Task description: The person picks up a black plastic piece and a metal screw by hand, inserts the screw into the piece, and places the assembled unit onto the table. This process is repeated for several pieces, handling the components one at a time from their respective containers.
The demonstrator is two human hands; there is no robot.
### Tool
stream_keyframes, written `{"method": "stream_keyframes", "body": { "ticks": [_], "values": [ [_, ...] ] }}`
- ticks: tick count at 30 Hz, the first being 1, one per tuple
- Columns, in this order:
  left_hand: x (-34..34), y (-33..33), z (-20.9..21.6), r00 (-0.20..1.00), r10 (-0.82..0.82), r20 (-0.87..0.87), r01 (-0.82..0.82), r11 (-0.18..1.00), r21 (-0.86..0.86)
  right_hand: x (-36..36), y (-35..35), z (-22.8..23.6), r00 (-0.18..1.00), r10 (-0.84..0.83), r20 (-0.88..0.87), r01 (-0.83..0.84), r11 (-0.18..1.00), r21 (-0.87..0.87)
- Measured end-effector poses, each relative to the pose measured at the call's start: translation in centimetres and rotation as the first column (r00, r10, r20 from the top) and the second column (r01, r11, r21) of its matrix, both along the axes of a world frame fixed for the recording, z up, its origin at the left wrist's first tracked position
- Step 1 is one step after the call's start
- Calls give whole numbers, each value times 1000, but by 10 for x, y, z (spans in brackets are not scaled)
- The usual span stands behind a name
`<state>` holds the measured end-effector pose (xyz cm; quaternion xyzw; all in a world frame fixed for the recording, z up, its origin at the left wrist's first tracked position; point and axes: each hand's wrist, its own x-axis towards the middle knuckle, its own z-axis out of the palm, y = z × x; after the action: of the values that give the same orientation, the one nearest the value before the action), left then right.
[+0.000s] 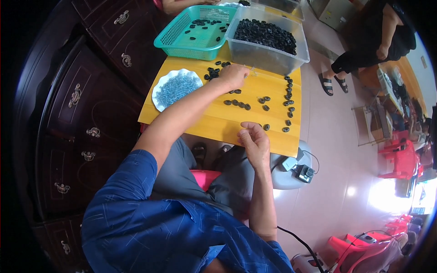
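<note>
My left hand (pixel 234 77) reaches over the yellow table with its fingers closed together. Small thin pieces (pixel 253 71) show beside its fingertips; whether they are in its grip is unclear. At the table's near edge my right hand (pixel 256 140) is curled, thumb close to the forefinger; anything between them is too small to make out. Small black oval parts (pixel 238 104) lie in a short row between the hands. More black parts (pixel 289 96) form a long line along the right side. A white scalloped plate (pixel 158 85) holds many thin bluish, see-through pieces (pixel 176 90).
A green basket (pixel 186 51) with scattered black parts and a clear bin (pixel 268 55) heaped with them stand at the far edge. Dark drawers (pixel 77 132) flank the table on the left. A grey stool (pixel 291 182) carries small devices. Another person (pixel 368 50) stands at right.
</note>
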<state>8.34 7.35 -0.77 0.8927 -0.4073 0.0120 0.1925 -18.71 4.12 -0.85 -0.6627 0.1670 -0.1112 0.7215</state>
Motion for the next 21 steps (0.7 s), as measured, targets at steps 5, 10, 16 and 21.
{"method": "stream_keyframes", "body": {
  "ticks": [5, 10, 16, 21],
  "values": [
    [24, 16, 1, 999, -27, -44, 24, 997, -68, 0, -1, -2, 1000, 13, -8, -14, 999, -41],
    [17, -1, 4, 1000, 7, -26, -7, 1000, 11, -2, 0, -2, 999, 12, -34, -16, 994, -109],
    [14, -19, -2, 997, 8, 81, -15, 995, 94, -2, 0, -2, 999, -36, -8, 35, 989, -142],
    [11, -16, 2, 962, -74, 262, 43, 992, 122, 1, 0, -6, 999, -39, -18, 35, 986, -161]
  ]
}}
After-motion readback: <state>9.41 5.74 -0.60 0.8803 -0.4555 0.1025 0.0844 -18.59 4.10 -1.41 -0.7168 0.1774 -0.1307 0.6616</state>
